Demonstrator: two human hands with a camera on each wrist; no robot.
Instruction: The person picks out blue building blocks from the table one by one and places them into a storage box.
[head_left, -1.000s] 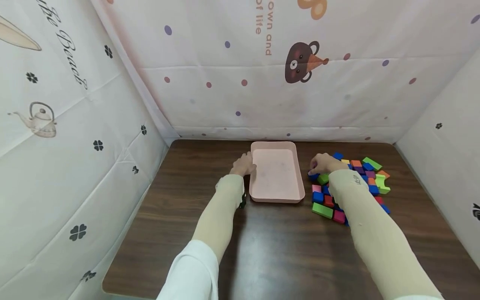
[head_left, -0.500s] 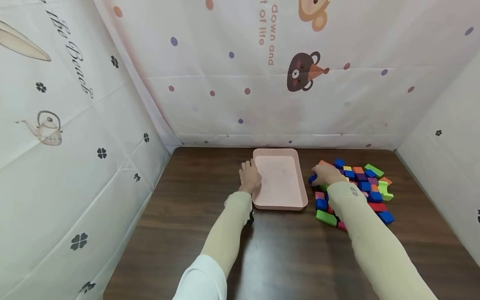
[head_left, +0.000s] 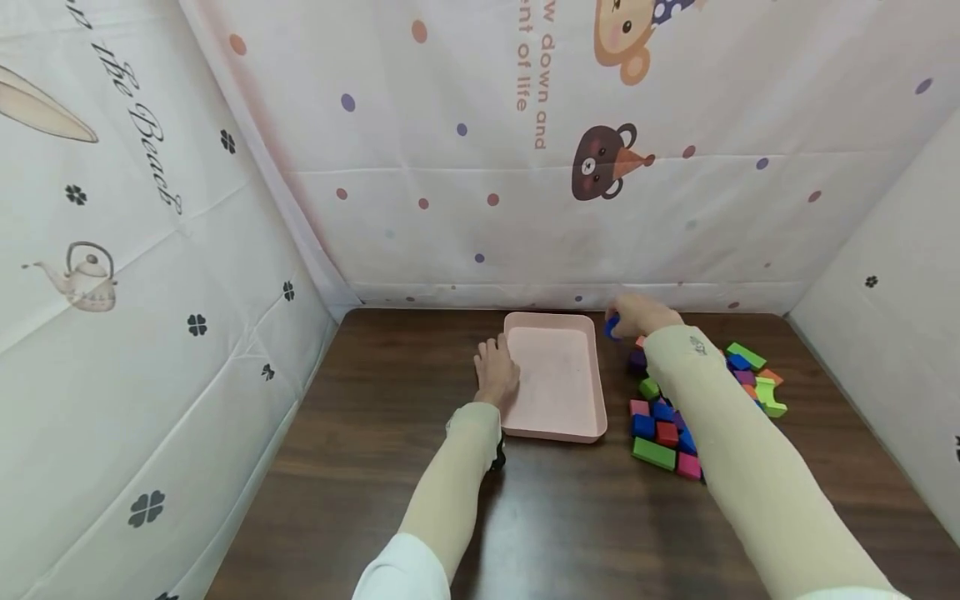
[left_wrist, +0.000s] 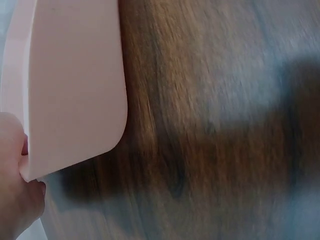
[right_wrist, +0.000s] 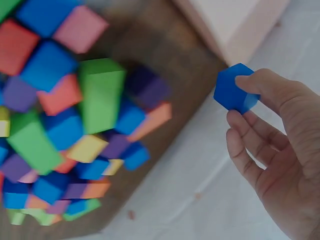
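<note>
The right hand [head_left: 642, 315] pinches a blue block [right_wrist: 231, 89] near the far right corner of the pink tray [head_left: 555, 383]; a light, even pinch suits it. The left hand [head_left: 496, 371] grips the tray's left wall, best braced without tilting.

On the left wall cloth [head_left: 112, 400] we read "the Beach" in dark cursive script [head_left: 142, 121] slanting downward, with a scrap of lettering ahead of it. On the back wall cloth [head_left: 390, 75] we make out two sideways lines, both cut by the top edge: "w down and" [head_left: 544, 71] and "ent of life" [head_left: 523, 54]. The small mark [head_left: 697, 345] on the right sleeve [head_left: 738, 450] we cannot read.
</note>
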